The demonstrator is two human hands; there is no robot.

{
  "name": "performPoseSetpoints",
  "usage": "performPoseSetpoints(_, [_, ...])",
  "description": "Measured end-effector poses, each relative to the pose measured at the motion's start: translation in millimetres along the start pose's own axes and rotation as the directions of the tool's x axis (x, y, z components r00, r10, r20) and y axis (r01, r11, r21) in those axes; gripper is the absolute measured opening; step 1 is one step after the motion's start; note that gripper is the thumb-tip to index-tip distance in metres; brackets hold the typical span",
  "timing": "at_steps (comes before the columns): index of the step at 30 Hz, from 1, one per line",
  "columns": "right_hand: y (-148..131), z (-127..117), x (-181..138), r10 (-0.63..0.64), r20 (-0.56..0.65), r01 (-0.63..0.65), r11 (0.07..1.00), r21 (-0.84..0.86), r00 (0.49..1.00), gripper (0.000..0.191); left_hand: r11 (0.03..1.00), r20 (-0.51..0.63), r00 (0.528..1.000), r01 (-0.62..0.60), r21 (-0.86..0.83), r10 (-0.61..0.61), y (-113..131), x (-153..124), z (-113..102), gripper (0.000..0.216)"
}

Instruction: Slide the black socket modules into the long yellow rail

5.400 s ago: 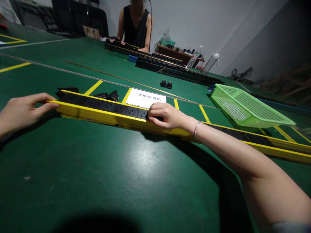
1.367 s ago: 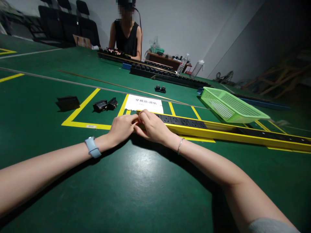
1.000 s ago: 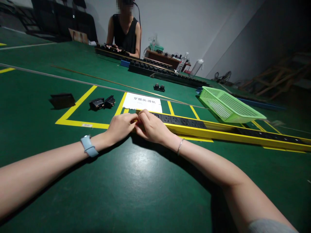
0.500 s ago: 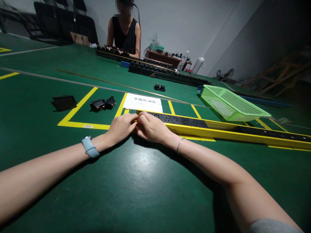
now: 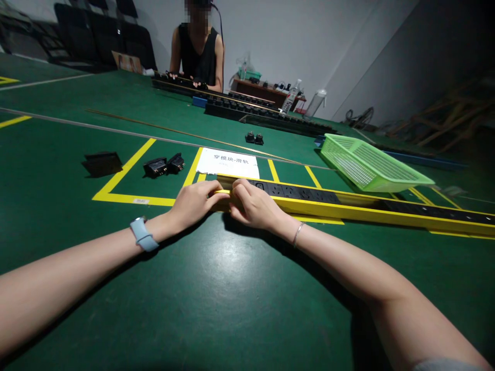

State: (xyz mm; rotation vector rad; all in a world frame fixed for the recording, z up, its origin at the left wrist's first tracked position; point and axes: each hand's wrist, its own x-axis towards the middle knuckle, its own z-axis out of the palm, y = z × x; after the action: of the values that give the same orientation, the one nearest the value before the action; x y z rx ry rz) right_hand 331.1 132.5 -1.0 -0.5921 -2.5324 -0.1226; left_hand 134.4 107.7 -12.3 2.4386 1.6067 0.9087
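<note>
A long yellow channel rail (image 5: 363,215) lies across the table, with a row of black socket modules (image 5: 294,192) in its slot. My left hand (image 5: 196,203) is closed on the rail's left end, thumb along the near edge. Just right of it, my right hand (image 5: 255,206) reaches over the near wall with curled fingers at the left end of the module row. Its fingertips are hidden inside the slot. Bare channel shows between the hands, and another gap separates this row from more black modules (image 5: 429,209) farther right.
Loose black modules (image 5: 157,167) lie left of a white paper sign (image 5: 228,163); two small black parts (image 5: 254,138) sit beyond it. A green basket (image 5: 371,165) stands behind the rail. Thin rods (image 5: 174,135) cross the table. A co-worker (image 5: 198,56) handles black strips opposite.
My right hand has moved right, and the row of socket modules has slid right along the rail with it, baring channel at the left end. My left hand stays put.
</note>
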Motion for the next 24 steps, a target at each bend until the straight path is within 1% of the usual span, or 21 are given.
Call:
performPoseSetpoints(7, [4.5,-11.2,-14.9,0.05,0.03,-0.05,0.999,0.003,0.998,0.006,1.0,-0.003,1.0,0.007,-0.027,-0.008,1.3,0.3,-0.1,0.033])
performPoseSetpoints(14, [10.1,-19.4,-27.5,0.089,0.014,-0.089,0.996,-0.007,0.996,0.01,1.0,-0.018,1.0,0.0,-0.024,0.0,1.3,0.9,0.1,0.033])
performPoseSetpoints(24, [21.2,-29.4,-49.7,0.118,0.001,-0.117,0.99,-0.079,0.993,0.012,0.999,-0.011,1.0,0.0,-0.04,0.0,1.1,0.7,0.0,0.032])
